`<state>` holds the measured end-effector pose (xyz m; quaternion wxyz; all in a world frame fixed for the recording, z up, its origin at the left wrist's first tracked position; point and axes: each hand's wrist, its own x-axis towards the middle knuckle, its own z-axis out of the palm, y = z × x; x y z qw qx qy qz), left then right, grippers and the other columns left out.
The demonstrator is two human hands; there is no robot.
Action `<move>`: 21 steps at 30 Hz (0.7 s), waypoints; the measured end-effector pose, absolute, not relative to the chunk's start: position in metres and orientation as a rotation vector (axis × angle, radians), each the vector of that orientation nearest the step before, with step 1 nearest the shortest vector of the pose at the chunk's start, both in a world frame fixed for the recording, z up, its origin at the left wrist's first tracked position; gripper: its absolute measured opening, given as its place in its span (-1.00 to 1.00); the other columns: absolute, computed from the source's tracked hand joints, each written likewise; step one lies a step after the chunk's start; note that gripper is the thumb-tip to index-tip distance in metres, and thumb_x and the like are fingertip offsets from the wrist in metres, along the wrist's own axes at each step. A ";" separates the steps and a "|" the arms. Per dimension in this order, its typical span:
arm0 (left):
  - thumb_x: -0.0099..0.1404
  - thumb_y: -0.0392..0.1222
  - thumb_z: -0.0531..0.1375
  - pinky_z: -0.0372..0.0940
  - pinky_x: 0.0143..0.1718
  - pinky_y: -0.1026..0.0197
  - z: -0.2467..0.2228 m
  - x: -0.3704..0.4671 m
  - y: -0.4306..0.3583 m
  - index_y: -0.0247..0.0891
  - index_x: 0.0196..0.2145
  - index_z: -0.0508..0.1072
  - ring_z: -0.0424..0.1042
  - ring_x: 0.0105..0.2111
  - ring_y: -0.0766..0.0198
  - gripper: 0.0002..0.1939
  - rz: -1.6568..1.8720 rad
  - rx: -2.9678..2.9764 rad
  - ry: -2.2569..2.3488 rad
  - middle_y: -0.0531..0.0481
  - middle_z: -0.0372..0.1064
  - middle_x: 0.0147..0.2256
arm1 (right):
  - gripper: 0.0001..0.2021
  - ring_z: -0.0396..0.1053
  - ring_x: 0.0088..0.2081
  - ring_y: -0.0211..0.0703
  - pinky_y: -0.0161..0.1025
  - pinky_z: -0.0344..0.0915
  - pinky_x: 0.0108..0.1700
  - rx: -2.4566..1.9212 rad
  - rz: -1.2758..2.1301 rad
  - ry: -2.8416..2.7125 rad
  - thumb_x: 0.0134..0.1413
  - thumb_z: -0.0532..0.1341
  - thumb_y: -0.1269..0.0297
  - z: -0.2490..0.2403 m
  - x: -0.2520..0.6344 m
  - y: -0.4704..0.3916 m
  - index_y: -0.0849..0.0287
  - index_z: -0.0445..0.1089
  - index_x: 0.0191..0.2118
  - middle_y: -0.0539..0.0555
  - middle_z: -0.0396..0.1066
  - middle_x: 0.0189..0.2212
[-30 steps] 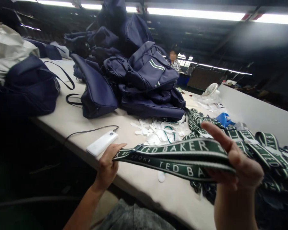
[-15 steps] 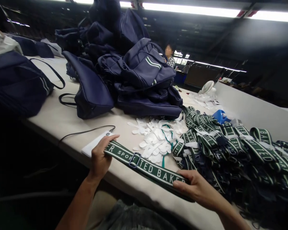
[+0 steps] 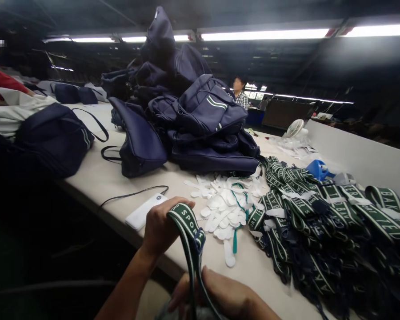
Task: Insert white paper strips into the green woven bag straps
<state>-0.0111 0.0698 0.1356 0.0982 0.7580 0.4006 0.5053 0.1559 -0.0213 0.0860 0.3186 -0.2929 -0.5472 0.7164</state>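
In my left hand [image 3: 160, 226], closed, is one end of a dark green webbing strap [image 3: 186, 224] with white edge stripes and white lettering. The strap bends over the fingers and hangs down in two layers, with a dark slider buckle [image 3: 200, 240] on it. Lower down, near my lap, my right hand [image 3: 223, 289] is wrapped round the hanging layers; its fingertips are partly hidden and blurred. Just beyond both hands lies a pile of white paper-like tabs [image 3: 222, 209] with teal ribbon among them. A white flat rectangular device [image 3: 146, 210] with a dark cord rests behind my left hand.
A big heap of similar green straps [image 3: 320, 222] covers the table's right side. Navy bags [image 3: 203, 111] are piled at the back, and another navy bag [image 3: 56, 138] sits left. A small white fan [image 3: 295, 129] stands far right. People are in the background.
The strap was stretched nearly level between both hands; now it folds down from my left hand. My right hand has moved left and down toward my lap. The view has tilted up slightly.
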 end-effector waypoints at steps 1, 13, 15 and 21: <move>0.31 -0.22 0.13 0.32 -0.24 0.22 0.136 -0.012 0.068 -0.23 -0.30 0.52 0.54 -0.30 0.17 -0.85 1.474 2.284 1.191 -0.05 0.57 -0.33 | -0.27 0.49 -0.29 -0.06 -0.22 0.38 -0.21 -0.695 1.958 -1.303 0.08 0.03 -0.43 0.086 0.150 -0.018 0.19 0.57 -0.23 0.18 0.52 -0.32; 0.44 0.05 0.01 0.30 -0.22 0.15 0.115 -0.025 0.034 -0.16 0.11 0.30 0.46 -0.31 0.15 -0.61 1.114 1.730 1.164 -0.02 0.51 -0.30 | -0.66 0.19 -0.56 -0.34 -0.41 0.16 -0.49 -0.691 1.603 -1.259 0.17 0.29 -0.02 0.146 0.158 0.030 0.21 0.39 -0.24 -0.02 0.33 -0.54; 0.42 0.07 0.05 0.34 -0.20 0.16 0.107 -0.011 0.026 -0.15 0.11 0.25 0.47 -0.23 0.15 -0.60 1.257 1.518 1.080 -0.03 0.50 -0.24 | -0.70 0.23 -0.46 -0.30 -0.39 0.21 -0.39 -0.695 1.473 -1.272 0.19 0.28 0.03 0.149 0.147 0.032 0.19 0.40 -0.23 -0.02 0.33 -0.46; 0.40 0.11 0.08 0.33 0.02 0.14 0.086 0.015 0.017 -0.16 0.09 0.33 0.40 0.05 0.08 -0.58 1.352 1.154 0.977 -0.09 0.42 0.03 | -0.74 0.17 -0.38 -0.25 -0.34 0.20 -0.29 -0.817 1.130 -1.168 0.23 0.22 0.09 0.125 0.119 0.032 0.18 0.31 -0.36 -0.05 0.23 -0.44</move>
